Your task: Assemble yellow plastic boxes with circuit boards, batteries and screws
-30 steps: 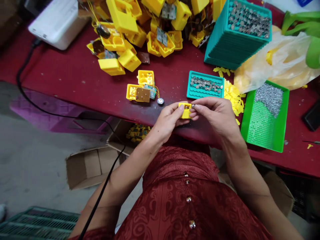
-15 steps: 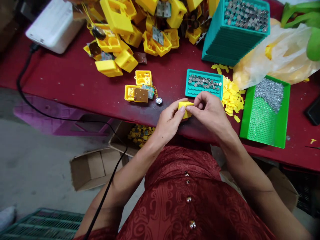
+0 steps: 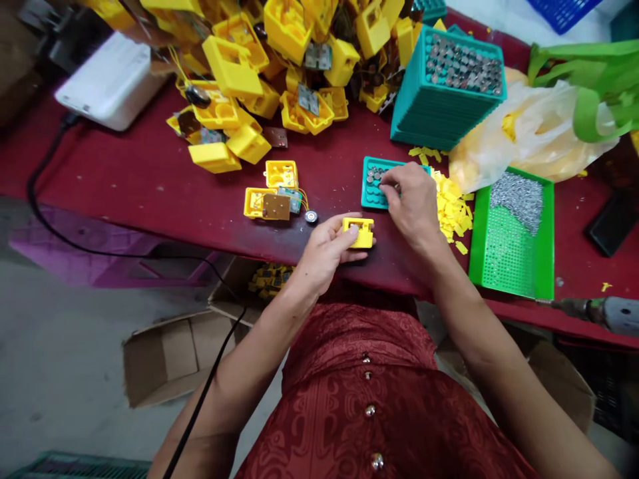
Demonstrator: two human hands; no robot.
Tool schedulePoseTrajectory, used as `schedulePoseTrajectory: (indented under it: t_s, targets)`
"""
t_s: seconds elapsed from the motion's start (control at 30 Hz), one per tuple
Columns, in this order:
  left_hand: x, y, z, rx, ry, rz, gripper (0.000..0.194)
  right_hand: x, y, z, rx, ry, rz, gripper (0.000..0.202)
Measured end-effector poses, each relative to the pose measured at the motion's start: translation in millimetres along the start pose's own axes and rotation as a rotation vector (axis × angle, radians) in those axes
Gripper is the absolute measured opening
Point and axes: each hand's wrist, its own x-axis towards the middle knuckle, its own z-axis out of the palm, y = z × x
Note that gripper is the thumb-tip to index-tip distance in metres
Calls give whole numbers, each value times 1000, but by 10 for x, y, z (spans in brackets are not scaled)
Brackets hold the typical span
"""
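My left hand [image 3: 322, 253] holds a small yellow plastic case [image 3: 358, 233] near the table's front edge, thumb on top and fingers beneath. The case has an open recess facing up. Over a teal tray [image 3: 372, 199] of small round silver button cells [image 3: 373, 174], my right hand [image 3: 413, 198] reaches down with its thumb and fingers pinched together. Whatever lies between those fingertips is hidden. Left of the hands rests an opened yellow case [image 3: 253, 203] with a brown circuit board [image 3: 275, 207], thin wires and a round silver disc [image 3: 311, 217].
Yellow tabs [image 3: 452, 206] lie heaped beside the tray. A green basket [image 3: 516, 266] of small metal pieces stands at right, near a power tool [image 3: 616, 314]. Behind are stacked teal trays [image 3: 424, 113], a plastic bag [image 3: 539, 133], a yellow case pile [image 3: 234, 70] and a white box [image 3: 110, 83].
My right hand has left the yellow case and moved up to the teal tray. The left hand keeps the case, now with its recess showing. The camera view has shifted slightly.
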Motion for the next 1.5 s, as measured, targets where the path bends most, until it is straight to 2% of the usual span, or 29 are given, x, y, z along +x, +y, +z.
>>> schedulePoseTrajectory:
  t_s: [0.1, 0.23, 0.33, 0.43, 0.5, 0.6, 0.7, 0.8, 0.93, 1.07, 1.2, 1.3, 1.4, 1.5]
  targets:
    - [-1, 0, -16, 3, -5, 7, 29, -7, 11, 107, 5, -19, 50, 13]
    - [-8, -25, -47, 39, -24, 31, 37, 12, 104, 238, 121, 34, 72, 13]
    - [-12, -37, -60, 75, -21, 49, 41, 70, 130, 249, 146, 38, 85, 13]
    - [-6, -36, -61, 94, -22, 49, 43, 76, 46, 100, 168, 24, 145, 13]
    - [4, -35, -56, 92, -12, 59, 45, -13, -68, -65, 265, 15, 155, 12]
    - [25, -41, -36, 74, 5, 82, 45, -282, -266, -274, 550, -29, 148, 10]
    - [41, -59, 4, 40, -3, 92, 42, -555, -407, -321, 700, -65, 172, 10]
    - [40, -82, 54, 32, -11, 91, 40, -678, -442, -248, 718, -45, 237, 10]
    - [33, -126, 102, 85, -3, 86, 41, -681, -391, -155, 750, -39, 338, 12]
    - [58, -212, 120, 137, 15, 137, 41, -693, -360, -102, 820, -73, 440, 13]
    - [93, -296, 114, 230, 71, 216, 43, -730, -387, -79, 688, -27, 382, 9]
    - [91, -312, 97, 307, 69, 252, 46, -710, -389, -95, 596, -14, 329, 8]
    - [70, -296, 72, 369, 32, 266, 49, -620, -318, -137, 606, -85, 378, 22]
    - [53, -266, 52, 344, -24, 266, 49, -513, -190, -193, 663, -247, 344, 37]
